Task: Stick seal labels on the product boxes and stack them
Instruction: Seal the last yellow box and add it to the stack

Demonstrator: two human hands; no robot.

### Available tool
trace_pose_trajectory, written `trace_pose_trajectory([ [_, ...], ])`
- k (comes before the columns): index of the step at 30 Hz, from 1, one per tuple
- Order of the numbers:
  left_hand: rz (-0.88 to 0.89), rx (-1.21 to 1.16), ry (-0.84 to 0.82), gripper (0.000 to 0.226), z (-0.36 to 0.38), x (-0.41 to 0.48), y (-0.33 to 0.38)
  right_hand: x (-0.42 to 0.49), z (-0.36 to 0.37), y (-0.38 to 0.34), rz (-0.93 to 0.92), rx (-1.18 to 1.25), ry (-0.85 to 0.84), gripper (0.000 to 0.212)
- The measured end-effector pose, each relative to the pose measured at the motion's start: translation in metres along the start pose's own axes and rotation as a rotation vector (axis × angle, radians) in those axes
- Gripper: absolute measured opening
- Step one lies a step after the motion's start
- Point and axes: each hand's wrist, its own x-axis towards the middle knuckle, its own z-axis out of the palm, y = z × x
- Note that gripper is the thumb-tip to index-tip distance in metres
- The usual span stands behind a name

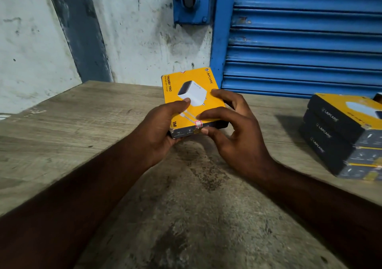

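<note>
Head view, standing by the bench. Wooden table (62, 134) fills most of the scene: pale worn grain, with a dark stain down its middle. Behind it on the left is a scuffed whitewashed wall (134, 30) with a grey strip (80, 35) slanting down it. On the right is a blue roller shutter (299, 41), slats down, with a blue metal housing (192, 1) at its upper left corner.

Stack of boxes (341, 140) on the table at far right, near the edge of view. Three high, yellow tops, black sides, squared up on each other, slightly blurred. Well apart from the hands.

Product box (196, 88) is at centre, held up off the table and tilted so its yellow face looks back at the person. A white charger is printed on it, and a black side band faces down and near.

Left hand (163, 124) grips the box's near left corner, with the thumb laid flat on the yellow face and the fingers wrapped beneath. Right hand (237, 132) is curled onto the right side. One finger hooks over the far right edge, one fingertip lies on the yellow face, and another presses the black side just below. Both hands are closed on the same box.

Seal label (198, 124) is small and white with a red border. It is folded over the near edge from the yellow face onto the black side, just left of the right hand's two near fingertips.
</note>
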Motion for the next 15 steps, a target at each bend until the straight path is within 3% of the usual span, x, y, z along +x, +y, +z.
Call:
trace_pose_trajectory([
  [15, 0.026, 0.010, 0.004, 0.034, 0.0019, -0.0015, -0.0030, -0.0017, 0.0060, -0.0048, 0.152, 0.118, 0.006, 0.027],
])
